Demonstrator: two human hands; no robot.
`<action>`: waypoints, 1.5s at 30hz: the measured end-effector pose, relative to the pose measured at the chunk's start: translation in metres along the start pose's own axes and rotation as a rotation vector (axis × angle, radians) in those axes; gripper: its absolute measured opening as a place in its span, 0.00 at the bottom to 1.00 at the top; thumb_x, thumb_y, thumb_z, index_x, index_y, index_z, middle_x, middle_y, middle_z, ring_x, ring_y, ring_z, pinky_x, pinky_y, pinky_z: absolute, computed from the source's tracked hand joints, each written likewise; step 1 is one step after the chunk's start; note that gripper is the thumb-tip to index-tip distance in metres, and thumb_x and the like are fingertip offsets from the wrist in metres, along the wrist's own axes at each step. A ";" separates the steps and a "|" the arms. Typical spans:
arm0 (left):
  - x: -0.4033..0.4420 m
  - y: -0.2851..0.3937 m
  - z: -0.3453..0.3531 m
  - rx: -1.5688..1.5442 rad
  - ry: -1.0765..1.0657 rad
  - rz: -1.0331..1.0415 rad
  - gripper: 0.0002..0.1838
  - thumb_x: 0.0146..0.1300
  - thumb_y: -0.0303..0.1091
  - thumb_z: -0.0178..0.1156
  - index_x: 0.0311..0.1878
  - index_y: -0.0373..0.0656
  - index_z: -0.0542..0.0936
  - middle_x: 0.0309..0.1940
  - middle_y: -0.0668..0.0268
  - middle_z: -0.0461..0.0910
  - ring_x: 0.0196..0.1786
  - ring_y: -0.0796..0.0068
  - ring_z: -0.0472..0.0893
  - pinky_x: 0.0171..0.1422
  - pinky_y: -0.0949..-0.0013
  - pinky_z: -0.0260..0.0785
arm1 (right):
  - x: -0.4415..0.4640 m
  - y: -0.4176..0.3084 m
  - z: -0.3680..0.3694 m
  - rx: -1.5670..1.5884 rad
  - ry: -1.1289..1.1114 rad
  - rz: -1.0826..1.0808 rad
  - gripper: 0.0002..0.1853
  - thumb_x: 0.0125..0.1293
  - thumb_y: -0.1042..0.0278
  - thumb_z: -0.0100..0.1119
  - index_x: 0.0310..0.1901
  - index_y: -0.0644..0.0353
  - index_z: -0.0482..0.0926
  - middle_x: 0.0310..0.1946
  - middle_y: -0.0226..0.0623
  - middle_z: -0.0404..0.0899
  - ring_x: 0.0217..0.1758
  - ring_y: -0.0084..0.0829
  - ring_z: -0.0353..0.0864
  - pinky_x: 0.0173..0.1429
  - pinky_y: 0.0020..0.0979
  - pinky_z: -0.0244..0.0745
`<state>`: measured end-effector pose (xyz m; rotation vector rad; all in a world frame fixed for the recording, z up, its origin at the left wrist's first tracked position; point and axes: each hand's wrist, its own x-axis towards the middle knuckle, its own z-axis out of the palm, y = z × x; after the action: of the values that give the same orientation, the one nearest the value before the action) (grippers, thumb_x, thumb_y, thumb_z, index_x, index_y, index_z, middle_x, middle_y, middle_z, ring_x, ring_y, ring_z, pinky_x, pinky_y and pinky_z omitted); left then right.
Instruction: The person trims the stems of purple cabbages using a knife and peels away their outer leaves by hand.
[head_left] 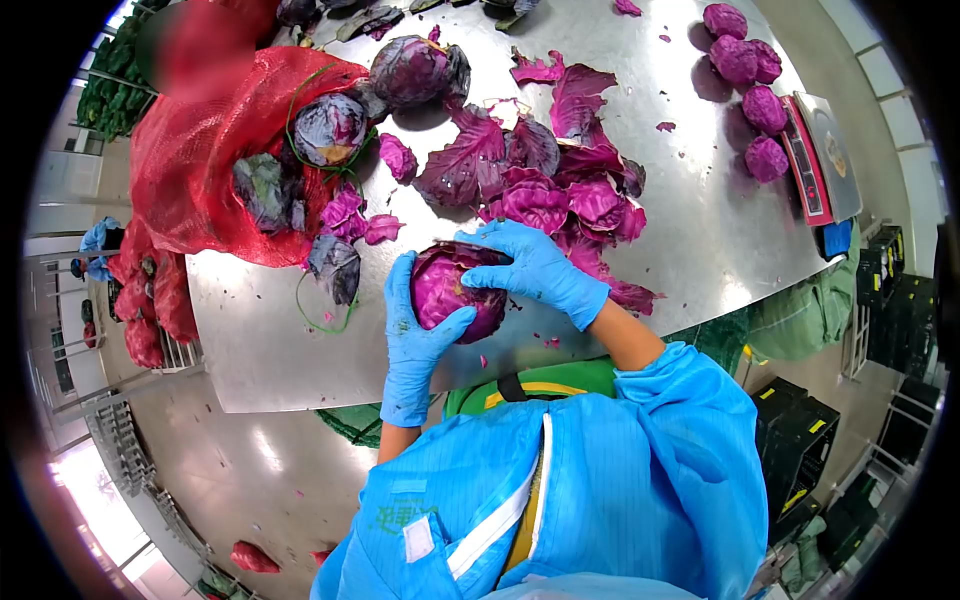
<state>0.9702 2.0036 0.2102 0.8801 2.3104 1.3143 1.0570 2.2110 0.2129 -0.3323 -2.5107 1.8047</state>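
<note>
Between my two gloved hands is a red cabbage (445, 290), near the front edge of the metal table. My left hand (412, 325) wraps its left side, with the thumb across the front. Over the top and right side lies my right hand (520, 265), its fingers bent onto the outer leaves. Just beyond it spreads a pile of loose purple leaves (535, 200). To the left, a red mesh sack (235, 110) lies with its mouth toward me, and a dark-leaved cabbage (330, 130) rests at its opening.
Peeled cabbages (765, 110) stand in a line at the far right, beside a red scale (825, 155). Another unpeeled cabbage (410, 70) sits behind the sack. A green string (325, 325) lies on the metal table (270, 340). Black crates (800, 440) stand on the floor at right.
</note>
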 end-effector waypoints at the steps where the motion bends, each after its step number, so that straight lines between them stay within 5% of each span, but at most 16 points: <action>1: -0.001 -0.005 -0.001 -0.024 -0.014 0.008 0.59 0.41 0.49 0.79 0.74 0.37 0.56 0.68 0.51 0.61 0.68 0.54 0.67 0.72 0.57 0.61 | 0.000 0.003 0.007 -0.052 0.110 -0.141 0.29 0.55 0.53 0.72 0.59 0.52 0.80 0.48 0.41 0.80 0.52 0.35 0.79 0.58 0.35 0.75; 5: -0.008 -0.004 0.003 -0.248 0.048 0.032 0.63 0.41 0.49 0.78 0.76 0.39 0.50 0.74 0.53 0.54 0.70 0.58 0.64 0.75 0.58 0.57 | 0.003 0.003 0.020 -0.501 0.235 -0.425 0.22 0.55 0.56 0.71 0.51 0.53 0.82 0.39 0.35 0.83 0.42 0.36 0.82 0.40 0.34 0.80; 8: -0.011 -0.004 -0.002 -0.153 0.022 0.054 0.63 0.41 0.50 0.78 0.76 0.39 0.51 0.74 0.53 0.54 0.70 0.58 0.64 0.75 0.58 0.56 | 0.012 0.009 0.020 -0.490 0.320 -0.436 0.19 0.55 0.58 0.70 0.48 0.54 0.83 0.36 0.35 0.82 0.41 0.35 0.83 0.39 0.33 0.80; 10: -0.016 -0.009 -0.004 -0.180 0.047 0.029 0.60 0.42 0.47 0.77 0.75 0.41 0.54 0.73 0.56 0.56 0.70 0.59 0.65 0.76 0.58 0.56 | 0.030 0.021 0.014 -0.714 0.377 -0.349 0.11 0.63 0.60 0.62 0.42 0.54 0.83 0.29 0.36 0.78 0.34 0.36 0.82 0.37 0.36 0.80; 12: -0.023 -0.011 -0.007 -0.376 0.091 -0.091 0.57 0.42 0.46 0.77 0.75 0.41 0.56 0.72 0.57 0.59 0.69 0.60 0.66 0.75 0.58 0.57 | 0.052 0.033 -0.003 -1.007 0.147 0.121 0.11 0.64 0.58 0.59 0.40 0.54 0.84 0.30 0.38 0.79 0.36 0.39 0.82 0.39 0.39 0.79; 13: -0.024 -0.013 -0.006 -0.578 0.175 -0.181 0.53 0.42 0.41 0.76 0.73 0.42 0.60 0.71 0.59 0.62 0.69 0.61 0.67 0.74 0.59 0.59 | 0.061 0.044 -0.016 -0.977 0.231 0.204 0.13 0.64 0.57 0.59 0.43 0.56 0.83 0.32 0.41 0.79 0.39 0.41 0.82 0.41 0.40 0.79; 17: -0.037 0.000 -0.007 -1.243 0.126 -0.743 0.43 0.57 0.62 0.56 0.72 0.48 0.63 0.70 0.57 0.64 0.69 0.53 0.68 0.67 0.46 0.66 | 0.037 0.016 -0.044 -0.783 0.610 0.160 0.38 0.62 0.49 0.64 0.68 0.62 0.63 0.55 0.55 0.75 0.56 0.49 0.77 0.58 0.40 0.75; 19: -0.031 0.025 -0.004 -1.359 0.105 -1.026 0.46 0.57 0.74 0.48 0.71 0.51 0.65 0.69 0.57 0.66 0.68 0.50 0.68 0.66 0.39 0.65 | 0.011 -0.016 -0.030 -0.439 0.322 0.188 0.42 0.57 0.42 0.67 0.68 0.60 0.66 0.58 0.54 0.74 0.61 0.45 0.76 0.64 0.38 0.71; 22: -0.029 -0.007 0.010 -1.322 -0.148 -1.066 0.48 0.57 0.79 0.42 0.72 0.54 0.64 0.68 0.56 0.66 0.65 0.48 0.71 0.61 0.33 0.67 | -0.010 -0.006 0.009 -0.068 0.022 0.135 0.46 0.50 0.33 0.69 0.63 0.61 0.74 0.59 0.52 0.75 0.61 0.45 0.76 0.65 0.40 0.70; 23: -0.023 -0.006 0.011 -1.043 -0.138 -1.041 0.52 0.55 0.82 0.38 0.73 0.52 0.61 0.70 0.56 0.64 0.63 0.47 0.73 0.59 0.35 0.69 | -0.009 0.001 0.018 0.064 0.172 0.094 0.45 0.49 0.36 0.71 0.64 0.56 0.73 0.53 0.49 0.79 0.58 0.42 0.79 0.64 0.39 0.71; 26: -0.020 -0.004 -0.009 -0.391 0.133 -0.435 0.57 0.52 0.67 0.66 0.73 0.36 0.56 0.68 0.47 0.65 0.65 0.49 0.72 0.62 0.52 0.72 | -0.005 -0.006 0.003 0.339 0.007 0.190 0.43 0.49 0.38 0.72 0.63 0.55 0.75 0.49 0.48 0.82 0.54 0.41 0.81 0.61 0.39 0.72; 29: -0.009 0.027 -0.005 0.127 -0.061 0.195 0.63 0.42 0.55 0.78 0.75 0.35 0.52 0.70 0.45 0.60 0.70 0.49 0.66 0.69 0.51 0.65 | 0.005 -0.022 0.006 0.025 0.023 0.150 0.38 0.53 0.40 0.71 0.58 0.62 0.78 0.47 0.46 0.82 0.51 0.36 0.81 0.59 0.35 0.74; 34: 0.008 0.024 -0.010 0.205 -0.094 0.064 0.70 0.35 0.53 0.81 0.77 0.41 0.47 0.71 0.48 0.57 0.71 0.54 0.63 0.73 0.55 0.60 | 0.005 -0.014 0.018 0.130 0.283 0.260 0.34 0.58 0.38 0.66 0.47 0.68 0.76 0.41 0.42 0.79 0.42 0.35 0.80 0.52 0.35 0.76; 35: 0.012 0.025 -0.012 0.187 -0.082 0.061 0.71 0.35 0.54 0.80 0.77 0.41 0.45 0.71 0.47 0.57 0.70 0.51 0.65 0.72 0.54 0.61 | -0.002 -0.010 0.024 0.210 0.411 0.213 0.32 0.60 0.35 0.63 0.42 0.64 0.74 0.32 0.41 0.76 0.30 0.32 0.78 0.39 0.34 0.75; 39: 0.019 0.020 -0.022 0.110 -0.139 0.112 0.74 0.34 0.53 0.81 0.77 0.39 0.41 0.72 0.47 0.54 0.73 0.52 0.61 0.76 0.56 0.54 | -0.081 0.000 0.041 0.764 0.331 0.504 0.23 0.68 0.44 0.57 0.47 0.59 0.73 0.34 0.33 0.75 0.21 0.17 0.70 0.23 0.22 0.66; 45: 0.023 0.005 -0.010 -0.138 -0.178 -0.019 0.71 0.34 0.50 0.82 0.76 0.36 0.45 0.73 0.47 0.54 0.74 0.56 0.58 0.77 0.57 0.50 | -0.114 -0.004 0.052 0.606 0.364 0.401 0.16 0.73 0.58 0.53 0.55 0.58 0.76 0.31 0.32 0.76 0.25 0.23 0.74 0.28 0.26 0.71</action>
<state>0.9488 2.0137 0.2198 0.8891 2.0620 1.3139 1.1603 2.1397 0.2106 -1.0606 -1.6396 2.2647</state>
